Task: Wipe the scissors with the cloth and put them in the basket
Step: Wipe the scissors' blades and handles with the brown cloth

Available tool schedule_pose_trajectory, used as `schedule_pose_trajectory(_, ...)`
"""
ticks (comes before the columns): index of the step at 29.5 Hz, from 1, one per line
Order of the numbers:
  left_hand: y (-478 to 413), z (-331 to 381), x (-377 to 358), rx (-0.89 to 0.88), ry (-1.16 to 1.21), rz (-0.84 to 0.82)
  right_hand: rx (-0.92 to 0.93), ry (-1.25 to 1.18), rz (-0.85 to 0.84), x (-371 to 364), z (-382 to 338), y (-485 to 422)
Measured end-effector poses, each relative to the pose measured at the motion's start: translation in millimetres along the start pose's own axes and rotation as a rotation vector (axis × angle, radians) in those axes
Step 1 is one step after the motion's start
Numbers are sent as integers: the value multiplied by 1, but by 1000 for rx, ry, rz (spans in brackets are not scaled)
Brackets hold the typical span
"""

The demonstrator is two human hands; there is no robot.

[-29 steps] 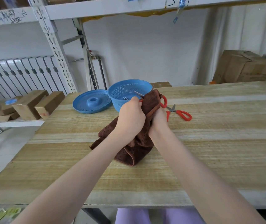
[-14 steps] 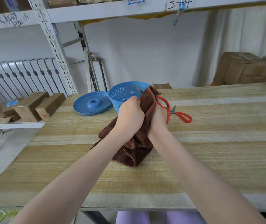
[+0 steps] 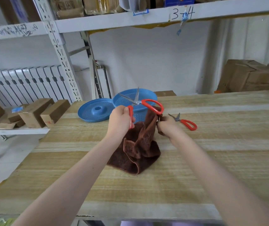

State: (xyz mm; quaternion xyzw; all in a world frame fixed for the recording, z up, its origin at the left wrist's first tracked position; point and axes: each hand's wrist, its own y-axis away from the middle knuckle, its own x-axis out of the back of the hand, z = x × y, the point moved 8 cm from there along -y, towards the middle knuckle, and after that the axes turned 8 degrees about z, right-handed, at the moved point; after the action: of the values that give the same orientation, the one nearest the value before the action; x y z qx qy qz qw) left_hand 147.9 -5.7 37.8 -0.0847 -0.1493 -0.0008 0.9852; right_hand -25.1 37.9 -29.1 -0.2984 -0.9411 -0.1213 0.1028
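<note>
Scissors (image 3: 137,101) drawn clear of cloth (image 3: 140,149), left fingers (image 3: 124,111) gripping handle

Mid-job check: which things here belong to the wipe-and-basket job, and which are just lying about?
Job: large red-handled steel scissors, open, gripped by the left hand; brown terry cloth, held by the right hand; round blue plastic mesh basket; small red-handled scissors on the wooden table, probably next.
Lying about: blue perforated lid beside the basket; brown rectangular blocks; brown cardboard box; white radiator.
</note>
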Motion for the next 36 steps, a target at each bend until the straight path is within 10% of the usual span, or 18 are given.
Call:
schedule_pose_trajectory(10,-5,-14,3,263,193,-87,400,-89,208,21,-53,15)
schedule_pose_trajectory(16,-18,-7,24,34,-368,116,471,-431,289,26,-62,24)
schedule_pose_trajectory(20,-11,8,4,91,22,-100,807,-263,364,22,-89,49)
schedule_pose_trajectory(24,-3,5,-7,339,391,-168,1087,21,70,-20,-92,75)
schedule_pose_trajectory(27,-5,-6,1,423,435,-59,945,101,46,-12,-76,61)
schedule_pose_trajectory(32,2,-17,-1,497,430,-97,349,565,493,47,-14,7)
schedule_pose_trajectory(36,6,-18,-9,453,382,-145,93,632,368,60,28,-13)
